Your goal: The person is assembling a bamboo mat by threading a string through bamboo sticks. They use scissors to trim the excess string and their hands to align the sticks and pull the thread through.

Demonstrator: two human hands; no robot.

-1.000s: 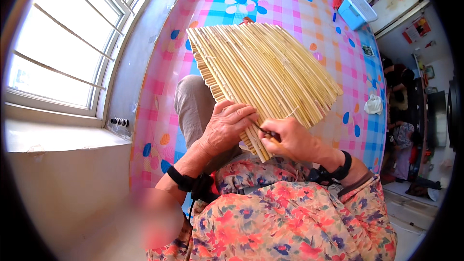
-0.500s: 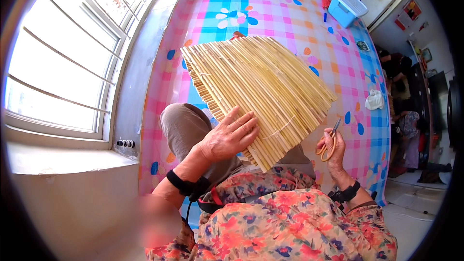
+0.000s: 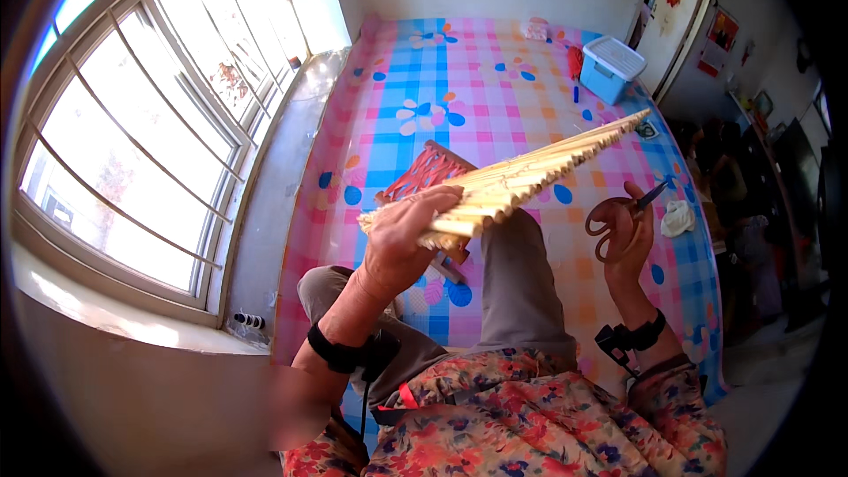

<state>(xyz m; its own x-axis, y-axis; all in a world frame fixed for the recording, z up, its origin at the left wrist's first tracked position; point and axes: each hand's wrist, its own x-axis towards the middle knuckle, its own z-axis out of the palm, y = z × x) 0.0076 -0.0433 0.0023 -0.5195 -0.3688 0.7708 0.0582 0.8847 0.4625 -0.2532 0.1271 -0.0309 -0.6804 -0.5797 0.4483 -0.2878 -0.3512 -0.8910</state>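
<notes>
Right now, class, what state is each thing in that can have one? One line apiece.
Mat: tilted, held in the left hand
Scissors: in the right hand, blades apparently closed
Red frame: partly hidden by the mat
Blue box: lid on
White cloth: crumpled
Sheet: spread out
Window: barred; open or shut, unclear

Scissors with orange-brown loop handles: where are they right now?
The scissors are right of centre in the head view, in the person's right hand, left of the crumpled white bundle.

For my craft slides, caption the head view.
Over a checked sheet, left hand holds a tilted stick mat, right hand scissors.
</notes>
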